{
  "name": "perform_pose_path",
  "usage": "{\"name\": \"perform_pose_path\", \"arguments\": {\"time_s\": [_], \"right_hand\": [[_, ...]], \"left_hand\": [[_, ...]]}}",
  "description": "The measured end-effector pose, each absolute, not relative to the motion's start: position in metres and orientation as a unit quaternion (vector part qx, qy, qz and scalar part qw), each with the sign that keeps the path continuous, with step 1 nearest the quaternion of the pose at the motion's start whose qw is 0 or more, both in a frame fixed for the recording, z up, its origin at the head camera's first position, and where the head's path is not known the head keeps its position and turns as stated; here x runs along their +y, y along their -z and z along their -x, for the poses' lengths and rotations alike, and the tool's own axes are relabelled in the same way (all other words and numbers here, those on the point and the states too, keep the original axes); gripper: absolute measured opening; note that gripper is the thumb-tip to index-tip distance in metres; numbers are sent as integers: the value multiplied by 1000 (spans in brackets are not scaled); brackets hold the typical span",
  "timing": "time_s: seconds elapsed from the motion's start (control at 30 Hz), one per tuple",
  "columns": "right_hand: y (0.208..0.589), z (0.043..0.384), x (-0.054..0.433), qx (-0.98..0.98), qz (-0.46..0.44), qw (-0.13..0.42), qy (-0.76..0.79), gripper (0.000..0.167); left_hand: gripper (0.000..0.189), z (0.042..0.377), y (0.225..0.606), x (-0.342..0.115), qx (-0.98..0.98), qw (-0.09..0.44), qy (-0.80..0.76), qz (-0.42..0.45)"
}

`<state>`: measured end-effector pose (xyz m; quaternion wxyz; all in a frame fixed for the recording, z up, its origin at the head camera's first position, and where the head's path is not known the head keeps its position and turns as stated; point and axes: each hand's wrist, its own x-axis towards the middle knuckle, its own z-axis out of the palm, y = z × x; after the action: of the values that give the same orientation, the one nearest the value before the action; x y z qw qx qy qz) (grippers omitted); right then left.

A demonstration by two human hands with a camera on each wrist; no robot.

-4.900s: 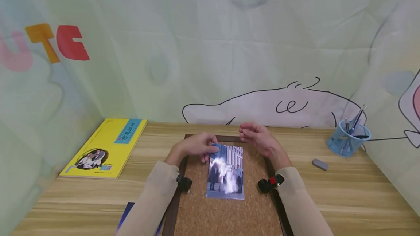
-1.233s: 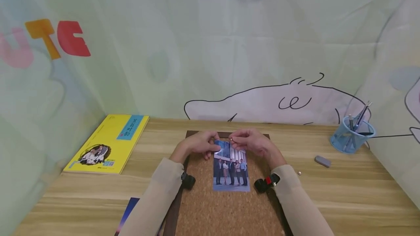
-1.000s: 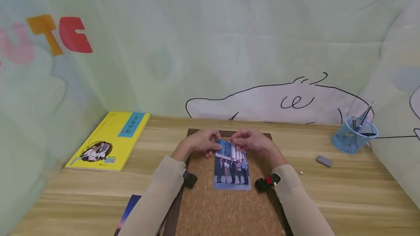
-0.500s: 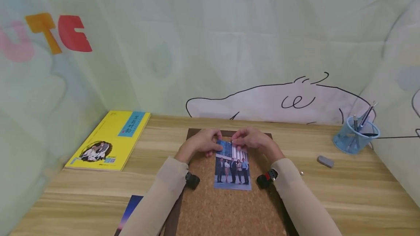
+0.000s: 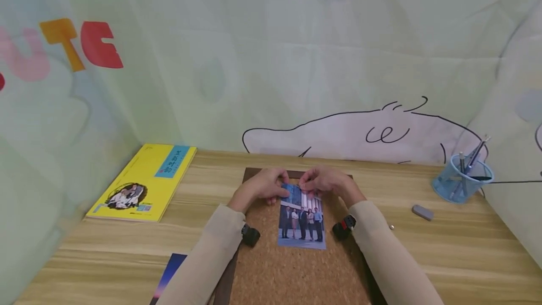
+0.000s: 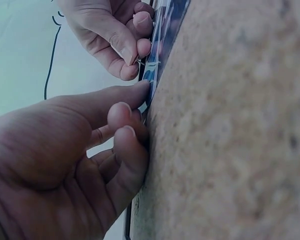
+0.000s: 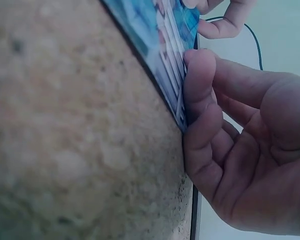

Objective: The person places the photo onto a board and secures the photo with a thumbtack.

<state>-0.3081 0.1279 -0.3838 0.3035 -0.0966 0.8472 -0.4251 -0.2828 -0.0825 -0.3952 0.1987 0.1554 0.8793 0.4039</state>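
A glossy photo point(image 5: 301, 224) of several people standing before a building lies on a dark-framed cork board point(image 5: 296, 274). At its upper left corner my left hand point(image 5: 264, 186) holds it, thumb on the print and other fingers curled against the cork. My right hand point(image 5: 328, 182) is at the photo's top edge, just right of the left hand. Its thumb and index finger pinch a tiny metallic thumbtack point(image 6: 138, 61), mostly hidden by the fingertips. In the right wrist view, the curled lower fingers point(image 7: 205, 132) of that hand rest at the photo's upper right corner.
A yellow book point(image 5: 141, 182) lies at the back left. On the right stand a blue mesh pen cup point(image 5: 461, 185) and, nearer, a grey eraser point(image 5: 422, 212). A small round silvery piece point(image 5: 391, 227) lies by the right sleeve. A dark blue printed sheet point(image 5: 171, 272) shows beside the left sleeve.
My right hand has come down and left from above the board to the photo's top edge, with the thumbtack. The left hand stays at the upper left corner. The photo sits slightly further right.
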Motion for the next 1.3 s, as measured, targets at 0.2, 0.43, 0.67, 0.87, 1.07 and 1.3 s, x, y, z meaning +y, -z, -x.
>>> {"name": "perform_pose_path", "arguments": {"time_s": [0.2, 0.43, 0.67, 0.87, 1.07, 1.3], "right_hand": [[382, 307, 127, 849, 107, 308, 416, 9], [381, 306, 126, 861, 114, 296, 398, 9], [380, 307, 129, 854, 110, 300, 410, 10], [380, 308, 130, 849, 99, 315, 413, 11], [382, 308, 130, 852, 96, 314, 408, 12], [382, 309, 130, 857, 114, 310, 395, 14]], "left_hand": [[22, 283, 398, -83, 880, 195, -403, -159], [22, 282, 397, -82, 878, 197, -408, -155], [22, 283, 397, -82, 880, 194, -405, -155], [21, 282, 397, -81, 881, 194, -406, -149], [21, 280, 397, -80, 882, 199, -404, -136], [21, 281, 395, -80, 885, 198, -398, -140]]}}
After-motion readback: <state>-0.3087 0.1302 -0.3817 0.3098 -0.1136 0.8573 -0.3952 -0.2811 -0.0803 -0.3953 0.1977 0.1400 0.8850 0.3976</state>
